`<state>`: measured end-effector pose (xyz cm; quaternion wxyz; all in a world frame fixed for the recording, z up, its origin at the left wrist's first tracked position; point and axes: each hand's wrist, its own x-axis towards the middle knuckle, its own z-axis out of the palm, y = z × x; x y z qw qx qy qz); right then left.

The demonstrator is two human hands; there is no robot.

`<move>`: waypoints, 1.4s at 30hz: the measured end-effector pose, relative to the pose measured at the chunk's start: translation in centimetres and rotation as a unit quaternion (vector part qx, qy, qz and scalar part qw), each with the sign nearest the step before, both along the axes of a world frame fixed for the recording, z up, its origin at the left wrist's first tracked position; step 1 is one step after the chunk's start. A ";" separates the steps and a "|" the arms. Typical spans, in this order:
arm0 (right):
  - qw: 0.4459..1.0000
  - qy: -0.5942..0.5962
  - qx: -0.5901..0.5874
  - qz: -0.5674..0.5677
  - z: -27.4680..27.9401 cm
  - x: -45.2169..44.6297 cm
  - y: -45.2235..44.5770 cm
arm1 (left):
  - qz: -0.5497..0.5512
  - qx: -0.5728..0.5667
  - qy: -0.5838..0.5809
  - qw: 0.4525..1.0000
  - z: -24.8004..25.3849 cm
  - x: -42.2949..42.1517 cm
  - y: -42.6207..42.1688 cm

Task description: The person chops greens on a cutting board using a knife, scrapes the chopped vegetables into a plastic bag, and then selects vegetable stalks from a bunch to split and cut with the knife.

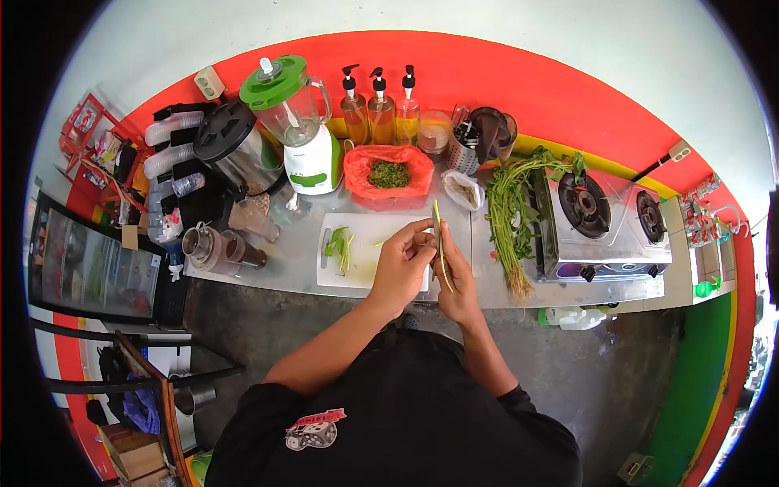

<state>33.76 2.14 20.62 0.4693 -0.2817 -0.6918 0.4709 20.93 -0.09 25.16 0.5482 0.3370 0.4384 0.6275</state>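
Over the front edge of a white cutting board point(369, 230), my left hand point(399, 268) pinches a slender green stalk point(436, 214) between thumb and fingers. My right hand point(459, 282) is closed against the same stalk from the other side, its fingers pointing up along it. The lower part looks pale and flat; I cannot tell if a blade lies along it. Cut green stems with leaves point(341, 250) lie on the board's left. Right of my hands, a large bunch of leafy green stalks point(511, 219) rests on the counter, roots toward me.
A red plastic bag point(350, 172) of chopped greens sits behind the board, beside a green-lidded blender point(312, 162). Several pump bottles point(381, 119) stand along the wall. A two-burner stove point(604, 243) is at right, metal cups point(203, 243) at left. A small white bag point(477, 195) lies behind my hands.
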 end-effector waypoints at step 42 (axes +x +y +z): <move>0.990 -0.089 0.039 -0.099 1.1 1.7 -0.3 | -0.039 0.048 -0.003 0.998 -0.8 0.9 -1.5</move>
